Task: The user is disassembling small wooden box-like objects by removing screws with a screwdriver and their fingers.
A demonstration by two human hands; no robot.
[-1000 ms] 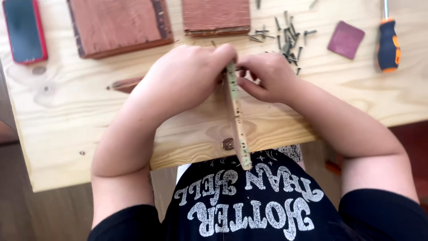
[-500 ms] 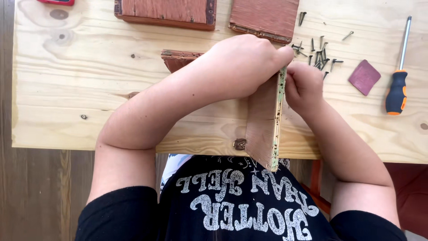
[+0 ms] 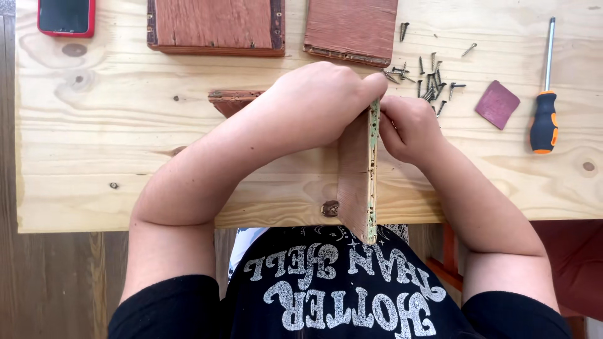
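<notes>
A reddish-brown wooden board (image 3: 357,176) stands on edge on the pale pine table (image 3: 125,157), its pale green-flecked top edge facing me. My left hand (image 3: 317,103) wraps over the board's far end and grips it. My right hand (image 3: 405,125) presses against the same end from the right side, fingers pinched at the edge; whether something small sits in them is hidden. A second reddish wooden piece (image 3: 233,100) pokes out to the left from under my left hand.
Two reddish wooden panels (image 3: 217,25) (image 3: 352,28) lie at the table's far edge. Several dark screws (image 3: 430,78) are scattered right of my hands. A small maroon pad (image 3: 497,104), an orange-handled screwdriver (image 3: 544,119) and a red-cased phone (image 3: 66,16) also lie there.
The view has shifted, bringing the table closer and centred. The board has turned up onto its edge, showing more of its face. Both hands stay on its far end.
</notes>
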